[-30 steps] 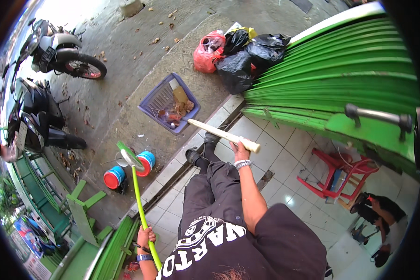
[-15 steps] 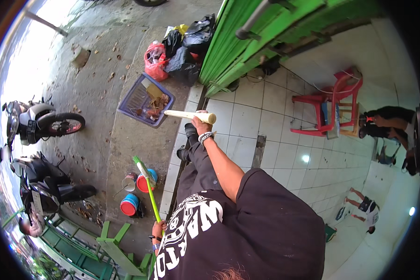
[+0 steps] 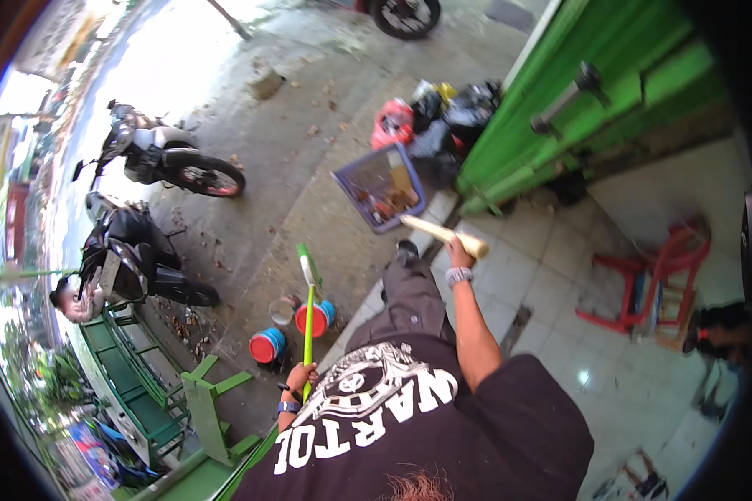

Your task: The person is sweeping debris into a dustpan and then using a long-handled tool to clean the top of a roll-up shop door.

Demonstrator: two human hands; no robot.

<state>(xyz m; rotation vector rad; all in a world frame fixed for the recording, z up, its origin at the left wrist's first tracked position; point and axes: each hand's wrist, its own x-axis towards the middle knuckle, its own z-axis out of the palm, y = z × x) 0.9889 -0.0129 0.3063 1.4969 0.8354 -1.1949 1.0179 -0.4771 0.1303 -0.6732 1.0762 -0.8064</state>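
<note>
My left hand (image 3: 301, 377) is closed around a long bright-green pole (image 3: 309, 327). Its narrow green-and-white head points away from me, and the head's exact kind is unclear. In my right hand (image 3: 459, 252) is a thick, pale, wood-coloured stick (image 3: 436, 227), gripped near its wider, closer end. The stick's thin end points toward a purple-blue plastic crate (image 3: 421, 203) on the ground, which holds brown leaf-like litter and some cardboard. Whether stick and crate touch, I cannot tell.
Tied rubbish bags (image 3: 433, 138) lie beside a green folding shutter (image 3: 551, 108). Red-and-blue buckets (image 3: 267, 345) stand left of my legs. Farther left are motorbikes (image 3: 154, 280) and a green bench (image 3: 125, 384). A red plastic chair (image 3: 673, 267) stands on the tiles; people are at right.
My view has turned left, so the crate, buckets and motorbikes appear farther right. The green pole stands more upright in the picture. Both hands keep their hold.
</note>
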